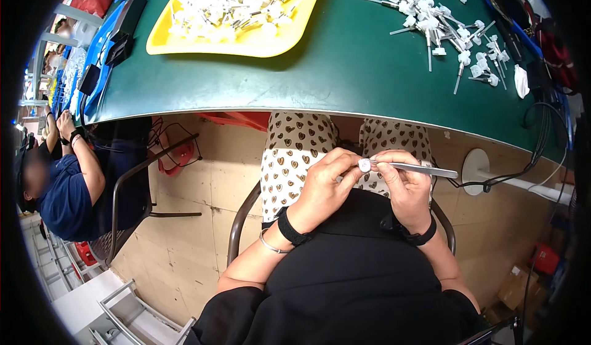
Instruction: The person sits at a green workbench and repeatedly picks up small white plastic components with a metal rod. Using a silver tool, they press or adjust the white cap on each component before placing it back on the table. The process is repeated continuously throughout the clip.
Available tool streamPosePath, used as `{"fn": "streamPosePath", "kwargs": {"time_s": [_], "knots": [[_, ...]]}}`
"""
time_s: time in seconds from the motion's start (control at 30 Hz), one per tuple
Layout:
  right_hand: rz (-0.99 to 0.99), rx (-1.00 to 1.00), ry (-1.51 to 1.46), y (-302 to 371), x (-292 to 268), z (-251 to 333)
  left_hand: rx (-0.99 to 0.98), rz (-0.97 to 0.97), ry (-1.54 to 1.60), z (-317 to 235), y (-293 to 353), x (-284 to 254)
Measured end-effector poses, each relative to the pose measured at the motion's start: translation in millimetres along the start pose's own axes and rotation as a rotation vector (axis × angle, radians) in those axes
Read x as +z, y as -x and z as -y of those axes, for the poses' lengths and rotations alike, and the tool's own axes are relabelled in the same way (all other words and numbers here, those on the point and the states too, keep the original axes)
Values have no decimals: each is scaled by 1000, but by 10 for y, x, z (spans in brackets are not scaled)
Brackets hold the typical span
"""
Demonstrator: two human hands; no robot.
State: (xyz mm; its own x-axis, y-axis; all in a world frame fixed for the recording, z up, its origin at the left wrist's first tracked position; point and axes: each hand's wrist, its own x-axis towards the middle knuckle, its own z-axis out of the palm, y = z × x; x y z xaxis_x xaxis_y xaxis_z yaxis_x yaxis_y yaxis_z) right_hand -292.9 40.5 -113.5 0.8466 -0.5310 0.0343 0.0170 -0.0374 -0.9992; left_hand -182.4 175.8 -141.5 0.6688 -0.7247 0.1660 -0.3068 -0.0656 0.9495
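Above my lap, just off the table's near edge, my two hands meet at a small round white plastic piece (364, 165). My left hand (326, 185) is closed and pinches the piece between thumb and fingers. In my right hand (404, 188) is a pair of grey metal tweezers (431, 171), gripped between thumb and fingers, their blunt end pointing right. The tips reach the white piece, though my fingers partly hide the contact. Black bands circle both wrists.
A yellow tray (159, 42) heaped with white plastic parts with thin metal stems stands on the green table (246, 89). More such parts (425, 12) lie loose at the far right. Cables (542, 136) hang at the right edge. Another person (71, 188) sits at left.
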Motion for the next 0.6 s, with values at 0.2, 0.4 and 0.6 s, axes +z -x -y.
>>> {"fn": "streamPosePath", "kwargs": {"time_s": [0.2, 0.4, 0.6], "knots": [[5, 13, 23, 10, -9, 18, 23, -2, -12, 2, 3, 4], [-25, -2, 76, 10, -3, -3, 5, 18, -15, -6, 18, 13], [-19, 9, 64, 15, -10, 15, 12, 21, -19, 5, 22, 17]]}}
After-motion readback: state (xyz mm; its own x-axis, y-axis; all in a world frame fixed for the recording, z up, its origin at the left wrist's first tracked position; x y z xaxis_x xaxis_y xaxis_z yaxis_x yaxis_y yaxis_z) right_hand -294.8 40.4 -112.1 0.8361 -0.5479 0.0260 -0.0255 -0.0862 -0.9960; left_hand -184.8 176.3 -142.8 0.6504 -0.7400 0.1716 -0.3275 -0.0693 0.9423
